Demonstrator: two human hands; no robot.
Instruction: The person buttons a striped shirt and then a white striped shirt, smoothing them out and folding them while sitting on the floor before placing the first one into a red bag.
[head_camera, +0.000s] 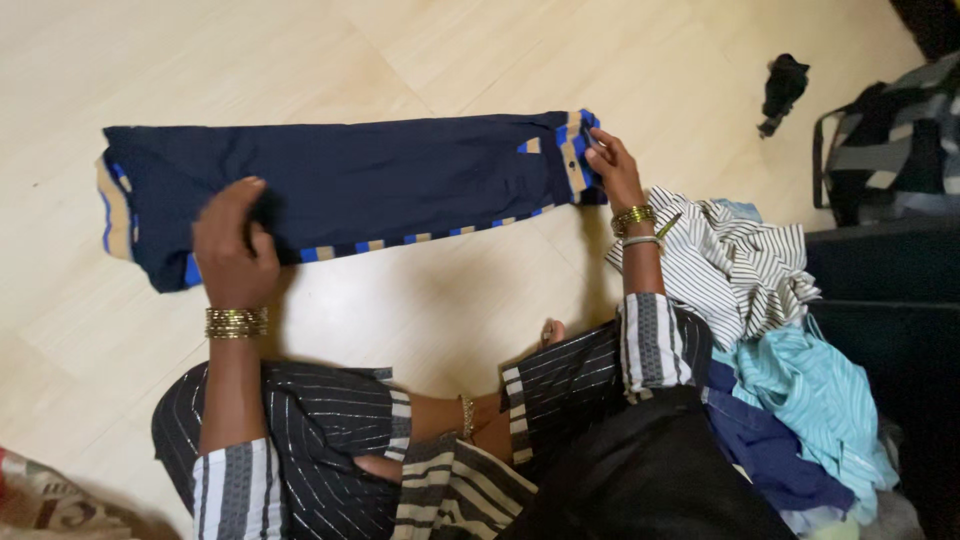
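Your left hand (232, 245) presses flat on the dark blue garment (340, 190), which lies folded long on the pale floor (420, 60), and this keeps the fold from opening. Your right hand (612, 168) has its grip closed on the striped edge at the other end, so the cloth is stretched straight. A pile of clothes (760, 330) waits beside your right arm; no label is visible.
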